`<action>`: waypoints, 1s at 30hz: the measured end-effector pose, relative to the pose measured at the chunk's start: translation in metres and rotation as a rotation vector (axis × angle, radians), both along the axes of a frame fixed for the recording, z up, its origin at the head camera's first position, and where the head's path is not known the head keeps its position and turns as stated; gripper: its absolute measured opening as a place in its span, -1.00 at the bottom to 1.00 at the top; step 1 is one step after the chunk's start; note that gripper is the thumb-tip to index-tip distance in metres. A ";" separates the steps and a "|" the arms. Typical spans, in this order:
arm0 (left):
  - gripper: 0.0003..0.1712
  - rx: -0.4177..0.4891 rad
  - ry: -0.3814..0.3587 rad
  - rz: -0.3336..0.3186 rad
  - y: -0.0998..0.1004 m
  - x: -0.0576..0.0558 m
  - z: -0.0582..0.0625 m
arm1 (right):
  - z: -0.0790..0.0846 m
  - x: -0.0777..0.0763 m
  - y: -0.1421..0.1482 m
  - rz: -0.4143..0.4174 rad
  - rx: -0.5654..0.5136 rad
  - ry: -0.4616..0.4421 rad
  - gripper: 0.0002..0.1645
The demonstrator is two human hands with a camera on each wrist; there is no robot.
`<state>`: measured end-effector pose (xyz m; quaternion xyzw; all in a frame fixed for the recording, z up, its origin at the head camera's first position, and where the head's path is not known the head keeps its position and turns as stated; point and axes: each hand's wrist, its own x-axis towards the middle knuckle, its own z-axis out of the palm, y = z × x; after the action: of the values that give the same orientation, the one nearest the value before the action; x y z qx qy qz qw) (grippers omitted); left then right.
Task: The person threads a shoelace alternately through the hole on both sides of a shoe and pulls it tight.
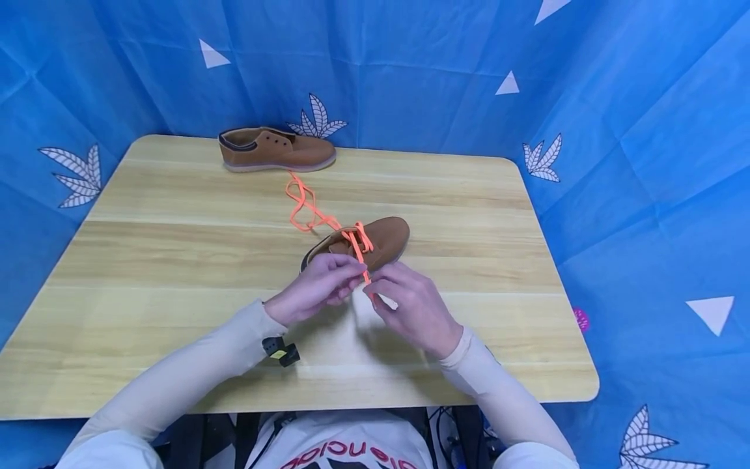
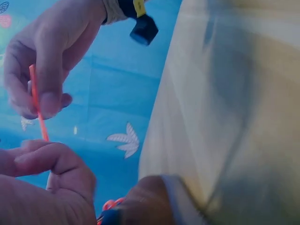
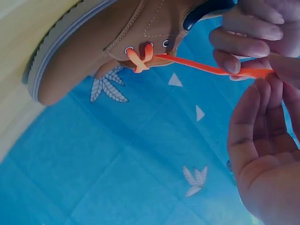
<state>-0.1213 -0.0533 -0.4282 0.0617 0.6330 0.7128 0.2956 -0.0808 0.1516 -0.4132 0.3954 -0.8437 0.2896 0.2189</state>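
A brown shoe [image 1: 387, 240] with an orange shoelace [image 1: 355, 246] partly threaded through its eyelets sits on the table, toe pointing right and away. One end of the lace runs taut from the shoe toward the person. My left hand [image 1: 325, 283] pinches this stretch near the shoe, and my right hand [image 1: 413, 306] pinches it just beyond, by its tip. In the right wrist view the lace [image 3: 201, 66] crosses between the eyelets and leads into the fingers of both hands. The left wrist view shows the lace end [image 2: 35, 91] sticking up past the right hand's fingers.
At the table's back edge stands a second brown shoe [image 1: 293, 153], with no lace in its eyelets. The other end of the orange lace [image 1: 301, 202] lies in loose loops between the two shoes. A blue curtain [image 1: 410, 78] surrounds the wooden table [image 1: 176, 280].
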 end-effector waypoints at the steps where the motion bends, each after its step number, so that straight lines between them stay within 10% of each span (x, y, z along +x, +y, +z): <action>1: -0.77 -0.012 0.013 0.008 -0.002 -0.001 0.002 | 0.000 -0.003 0.002 0.008 -0.021 -0.043 -0.84; 11: -0.58 -0.109 0.117 0.089 -0.017 -0.029 0.021 | -0.016 -0.063 0.015 -0.042 -0.074 -0.497 -0.85; 21: -0.59 -0.156 0.145 0.140 -0.021 -0.053 0.011 | -0.024 -0.099 -0.008 0.041 0.174 -0.469 -0.75; 30: -0.50 -0.119 0.133 0.146 -0.018 -0.061 0.013 | -0.031 -0.092 -0.013 -0.097 0.101 -0.469 -0.92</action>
<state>-0.1826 -0.0710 -0.4156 0.0450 0.6951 0.6881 0.2033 -0.1728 0.1386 -0.4437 0.2866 -0.9029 0.3202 0.0109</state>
